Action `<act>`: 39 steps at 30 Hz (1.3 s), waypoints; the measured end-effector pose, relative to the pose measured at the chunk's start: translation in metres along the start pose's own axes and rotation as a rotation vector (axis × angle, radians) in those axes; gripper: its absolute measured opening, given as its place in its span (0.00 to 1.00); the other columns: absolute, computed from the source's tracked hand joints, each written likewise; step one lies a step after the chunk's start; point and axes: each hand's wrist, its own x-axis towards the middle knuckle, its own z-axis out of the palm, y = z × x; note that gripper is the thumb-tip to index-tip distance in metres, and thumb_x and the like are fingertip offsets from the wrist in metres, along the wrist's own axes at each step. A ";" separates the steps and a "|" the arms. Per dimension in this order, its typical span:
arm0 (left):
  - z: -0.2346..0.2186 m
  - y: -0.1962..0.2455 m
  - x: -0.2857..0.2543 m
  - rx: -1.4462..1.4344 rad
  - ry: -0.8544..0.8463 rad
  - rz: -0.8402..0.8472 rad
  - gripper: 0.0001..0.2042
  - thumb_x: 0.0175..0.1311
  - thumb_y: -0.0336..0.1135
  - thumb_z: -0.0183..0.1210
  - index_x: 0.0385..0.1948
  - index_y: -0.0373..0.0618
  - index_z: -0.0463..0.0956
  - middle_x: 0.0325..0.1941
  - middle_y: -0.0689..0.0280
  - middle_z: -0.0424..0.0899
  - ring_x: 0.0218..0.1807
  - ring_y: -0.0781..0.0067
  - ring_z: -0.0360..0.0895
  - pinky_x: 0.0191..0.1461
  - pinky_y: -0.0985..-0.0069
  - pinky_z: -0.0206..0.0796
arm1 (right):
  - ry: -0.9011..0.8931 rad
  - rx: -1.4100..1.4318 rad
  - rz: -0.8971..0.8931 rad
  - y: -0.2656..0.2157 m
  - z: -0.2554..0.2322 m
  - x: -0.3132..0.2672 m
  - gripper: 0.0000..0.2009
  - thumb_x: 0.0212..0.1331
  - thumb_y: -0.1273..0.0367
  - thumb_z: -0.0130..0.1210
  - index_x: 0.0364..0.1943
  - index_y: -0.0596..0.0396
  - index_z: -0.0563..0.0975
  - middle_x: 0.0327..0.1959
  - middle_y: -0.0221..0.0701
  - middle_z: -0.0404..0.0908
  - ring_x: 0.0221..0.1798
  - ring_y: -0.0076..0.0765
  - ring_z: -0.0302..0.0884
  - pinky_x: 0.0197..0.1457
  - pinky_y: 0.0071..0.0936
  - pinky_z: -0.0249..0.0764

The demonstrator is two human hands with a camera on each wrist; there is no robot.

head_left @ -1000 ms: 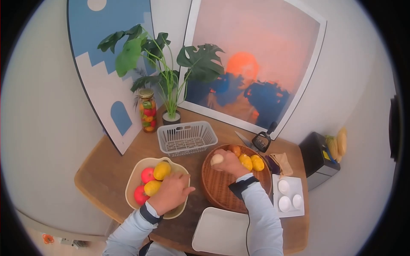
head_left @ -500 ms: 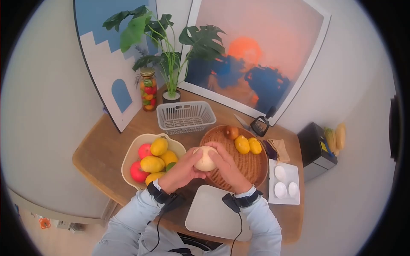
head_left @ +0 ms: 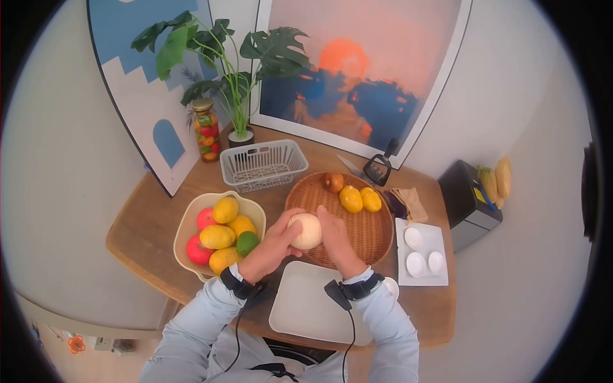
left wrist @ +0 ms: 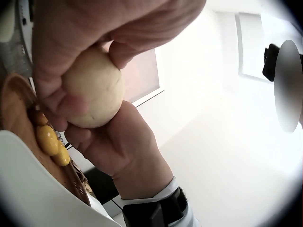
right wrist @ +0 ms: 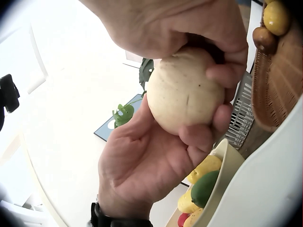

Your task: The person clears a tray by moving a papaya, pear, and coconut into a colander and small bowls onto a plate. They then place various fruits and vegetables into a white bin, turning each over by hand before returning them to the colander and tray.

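Observation:
Both hands hold one pale, round, cream-coloured object [head_left: 306, 231] above the near left edge of the round wicker basket [head_left: 377, 246]. My left hand [head_left: 267, 250] curls its fingers and thumb round its left side; my right hand [head_left: 337, 242] grips its right side. Seen close in the right wrist view, the pale ball [right wrist: 184, 92] has faint creases and small dark specks. An onion [head_left: 332, 182] and two yellow fruits [head_left: 350, 199] lie at the back of the basket. To the left, a cream bowl [head_left: 183, 239] holds yellow fruits, red ones and a green one [head_left: 247, 243].
A grey plastic basket [head_left: 264, 167] stands behind, near a jar [head_left: 206, 131] and a potted plant [head_left: 240, 135]. An off-white tray [head_left: 306, 300] lies in front. At right are a white board [head_left: 437, 239] with small white dishes, a cloth [head_left: 412, 204] and a black-handled tool [head_left: 378, 169].
My right hand has lifted the pale ball out of the wicker basket, and my left hand has come from the cream bowl to hold it too. The head view has shifted.

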 end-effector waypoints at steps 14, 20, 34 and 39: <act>-0.028 0.004 0.000 -0.258 -0.216 -0.236 0.26 0.77 0.57 0.42 0.65 0.49 0.65 0.53 0.67 0.79 0.51 0.71 0.80 0.41 0.74 0.76 | 0.018 -0.391 -0.515 -0.014 0.018 -0.017 0.19 0.75 0.59 0.43 0.45 0.63 0.77 0.36 0.49 0.80 0.38 0.55 0.80 0.41 0.39 0.74; -0.013 0.003 -0.007 -0.126 0.019 -0.071 0.20 0.74 0.47 0.53 0.61 0.49 0.70 0.56 0.66 0.76 0.52 0.73 0.79 0.40 0.72 0.77 | 0.021 -0.451 -0.362 -0.018 0.021 -0.016 0.20 0.75 0.58 0.43 0.44 0.63 0.78 0.35 0.52 0.80 0.38 0.62 0.79 0.41 0.45 0.74; -0.062 0.026 -0.017 1.106 0.412 0.424 0.32 0.49 0.34 0.71 0.59 0.43 0.71 0.55 0.51 0.73 0.59 0.51 0.71 0.63 0.64 0.65 | -0.108 -0.559 -0.135 0.000 0.015 -0.009 0.18 0.66 0.58 0.57 0.33 0.63 0.80 0.25 0.48 0.81 0.30 0.53 0.80 0.35 0.43 0.73; -0.063 0.028 -0.025 1.361 0.517 0.342 0.31 0.48 0.35 0.72 0.57 0.42 0.73 0.55 0.46 0.70 0.60 0.43 0.68 0.64 0.58 0.63 | -0.098 -0.491 -0.157 0.014 0.020 -0.007 0.16 0.62 0.59 0.61 0.33 0.63 0.81 0.24 0.45 0.81 0.28 0.48 0.80 0.34 0.39 0.74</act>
